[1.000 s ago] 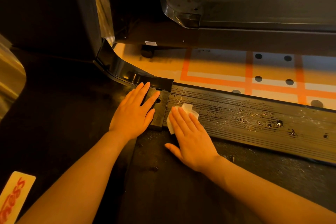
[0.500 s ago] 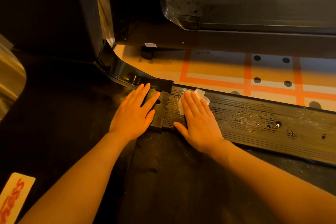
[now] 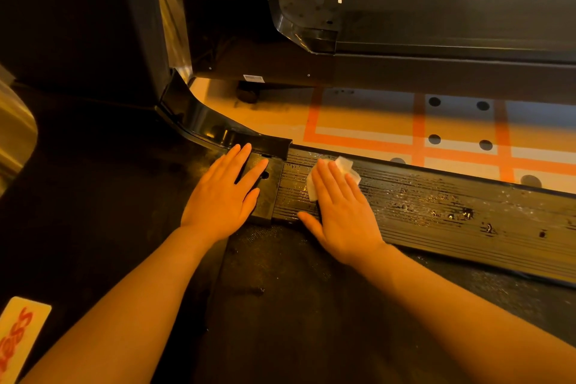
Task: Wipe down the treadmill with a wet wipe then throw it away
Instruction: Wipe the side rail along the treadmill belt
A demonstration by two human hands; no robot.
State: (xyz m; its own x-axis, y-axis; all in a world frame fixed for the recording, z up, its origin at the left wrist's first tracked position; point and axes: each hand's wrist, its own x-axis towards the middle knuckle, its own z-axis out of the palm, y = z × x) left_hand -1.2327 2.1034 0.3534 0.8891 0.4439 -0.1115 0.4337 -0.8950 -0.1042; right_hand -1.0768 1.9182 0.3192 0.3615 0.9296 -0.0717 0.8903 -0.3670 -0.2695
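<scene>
Treadmill rail (image 3: 452, 215), ribbed and black, runs from frame centre down to the right edge, and we see wet streaks and specks shining along it. Our right hand (image 3: 343, 215) lies flat on its left end, fingers straight and together, pressing the white wipe (image 3: 346, 165) against the ribs; only the wipe's edges peek out past the fingertips. Our left hand (image 3: 224, 193) rests spread on the belt (image 3: 280, 305), fingertips reaching the rail's end cap (image 3: 268, 193). Beyond the rail, the floor (image 3: 367, 121) shows orange stripes and dark dots. Lower left sits a label (image 3: 18, 337), possibly a brand sticker.
</scene>
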